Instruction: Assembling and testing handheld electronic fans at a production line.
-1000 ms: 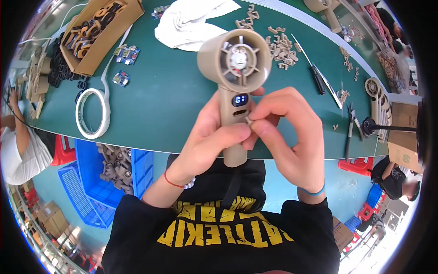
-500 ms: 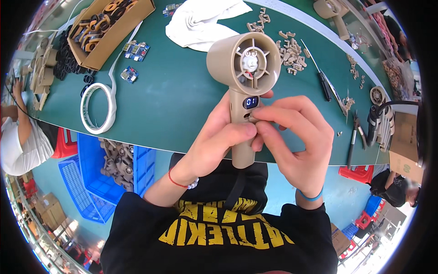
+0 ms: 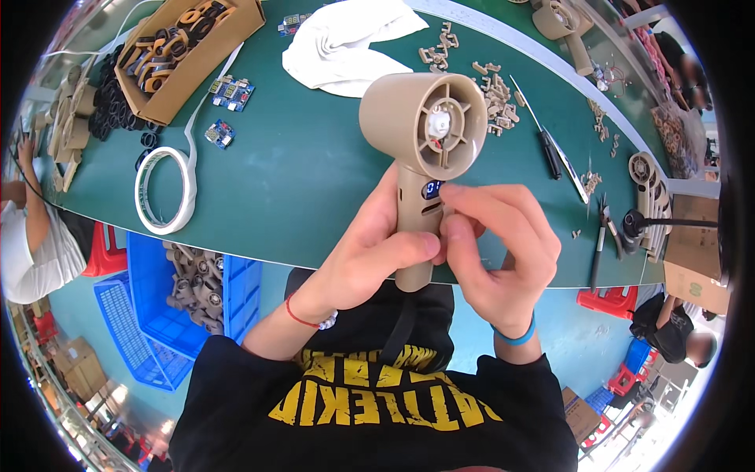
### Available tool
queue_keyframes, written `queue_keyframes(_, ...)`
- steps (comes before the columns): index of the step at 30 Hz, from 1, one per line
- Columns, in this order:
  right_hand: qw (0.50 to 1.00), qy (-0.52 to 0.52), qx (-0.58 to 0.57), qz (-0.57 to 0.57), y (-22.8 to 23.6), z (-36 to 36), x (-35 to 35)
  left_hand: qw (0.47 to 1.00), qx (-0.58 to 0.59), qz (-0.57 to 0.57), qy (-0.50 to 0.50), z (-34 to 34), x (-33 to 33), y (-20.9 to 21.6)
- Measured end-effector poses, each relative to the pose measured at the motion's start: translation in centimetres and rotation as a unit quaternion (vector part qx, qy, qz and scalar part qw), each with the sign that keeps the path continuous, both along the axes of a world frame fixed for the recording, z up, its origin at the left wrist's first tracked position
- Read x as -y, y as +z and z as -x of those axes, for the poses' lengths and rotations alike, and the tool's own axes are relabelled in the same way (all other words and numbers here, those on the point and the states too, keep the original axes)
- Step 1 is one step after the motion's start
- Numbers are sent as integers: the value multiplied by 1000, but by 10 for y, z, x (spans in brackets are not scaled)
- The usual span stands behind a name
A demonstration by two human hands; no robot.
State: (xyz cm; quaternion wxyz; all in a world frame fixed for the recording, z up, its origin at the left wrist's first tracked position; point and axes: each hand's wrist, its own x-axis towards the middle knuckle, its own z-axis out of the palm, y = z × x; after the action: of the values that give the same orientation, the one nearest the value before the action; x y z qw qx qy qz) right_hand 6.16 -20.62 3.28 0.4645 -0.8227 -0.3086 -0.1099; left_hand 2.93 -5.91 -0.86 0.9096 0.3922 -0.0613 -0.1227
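My left hand is wrapped round the handle of a beige handheld fan, held upright over the table's near edge. Its round head faces up and to the right, showing a spoked grille with a white hub. On the handle a small display is lit, and dark slots show just below it. My right hand is closed, index finger and thumb at the handle's right side beside the display. Whatever lies between those fingertips is hidden.
Small beige plastic parts lie beyond the fan, near a white cloth. To the right are a screwdriver and cutters. A tape roll, circuit boards and a cardboard box sit left. Below stands a blue crate.
My right fingertips have moved from the slot below the display up to the display's right edge. The fan has turned slightly to the right and sits a little lower in view.
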Motion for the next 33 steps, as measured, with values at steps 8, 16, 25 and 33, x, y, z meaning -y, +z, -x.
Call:
queue_keyframes(8,974,4,-192,-125,5,4,3,1000,27,-5,-5,-3,-4,-3)
queue_keyframes(16,939,-4,-310,-152,5,4,-4,999,12,-27,45,1,1,-1)
queue_keyframes(25,947,10,-283,-153,-3,4,-2,1000,-14,3,-3,4,-3,1)
queue_keyframes(33,911,24,-370,-182,-3,4,0,1000,-3,12,-16,2,-4,-3)
